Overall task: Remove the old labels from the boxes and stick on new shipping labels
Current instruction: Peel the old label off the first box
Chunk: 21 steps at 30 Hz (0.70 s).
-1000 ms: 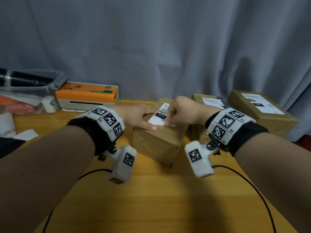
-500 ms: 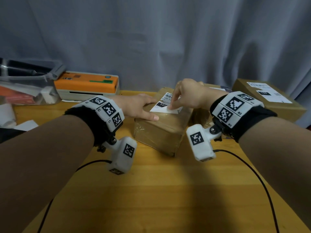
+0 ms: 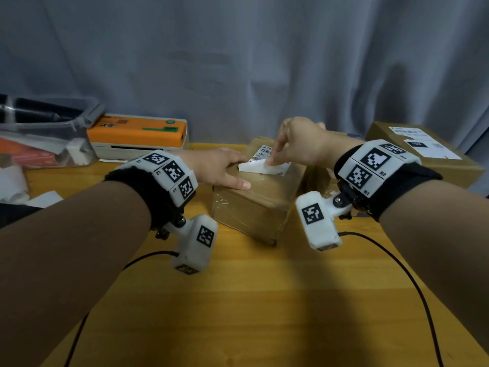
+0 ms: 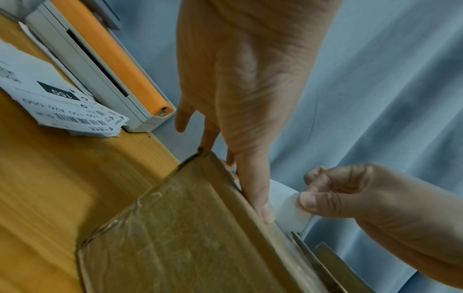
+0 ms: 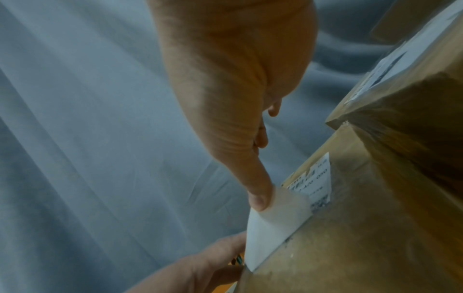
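Note:
A brown taped cardboard box [image 3: 254, 205] [image 4: 180, 237] [image 5: 363, 228] sits mid-table. Its white old label [image 3: 255, 165] [image 4: 290, 210] [image 5: 273, 220] is half peeled, the near end lifted and folded back, the far printed end still stuck. My right hand [image 3: 299, 144] [image 4: 333, 198] [image 5: 240, 99] pinches the lifted end between thumb and forefinger. My left hand [image 3: 222, 168] [image 4: 240, 83] [image 5: 200, 265] lies flat on the box top beside the label, fingers straight, pressing the box down.
An orange and white label printer [image 3: 137, 136] [image 4: 105, 59] stands back left, printed labels [image 4: 50, 95] lying in front of it. A clear bin [image 3: 39, 139] sits far left. Two more labelled boxes [image 3: 423, 154] stand at the right. A grey curtain hangs behind.
My right hand has pulled the label's near end up and back off the box, where it earlier only picked at its corner. The left hand has stayed flat on the box.

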{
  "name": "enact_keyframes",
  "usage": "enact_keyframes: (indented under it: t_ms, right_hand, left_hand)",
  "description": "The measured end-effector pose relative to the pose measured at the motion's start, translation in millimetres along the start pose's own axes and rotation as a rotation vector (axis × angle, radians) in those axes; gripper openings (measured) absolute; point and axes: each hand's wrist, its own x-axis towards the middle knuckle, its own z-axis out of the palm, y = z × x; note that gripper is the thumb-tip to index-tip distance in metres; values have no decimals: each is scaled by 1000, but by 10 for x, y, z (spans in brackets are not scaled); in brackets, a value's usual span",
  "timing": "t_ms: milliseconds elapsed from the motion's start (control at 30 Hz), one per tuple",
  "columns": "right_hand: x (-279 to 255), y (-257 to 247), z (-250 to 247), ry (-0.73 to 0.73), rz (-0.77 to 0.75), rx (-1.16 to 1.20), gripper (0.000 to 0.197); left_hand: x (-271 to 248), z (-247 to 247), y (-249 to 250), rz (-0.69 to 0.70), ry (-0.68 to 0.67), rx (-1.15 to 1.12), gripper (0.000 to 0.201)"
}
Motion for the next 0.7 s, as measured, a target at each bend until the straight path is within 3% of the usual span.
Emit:
enact_keyframes:
  t_ms: [433, 700]
  right_hand:
    - [-70, 73, 27, -6, 137, 243, 15]
    - [-223, 99, 128, 79, 310, 590, 18]
  left_hand:
    - [29, 49, -42, -15, 8, -87, 75]
    - [33, 71, -32, -18, 28, -69, 75]
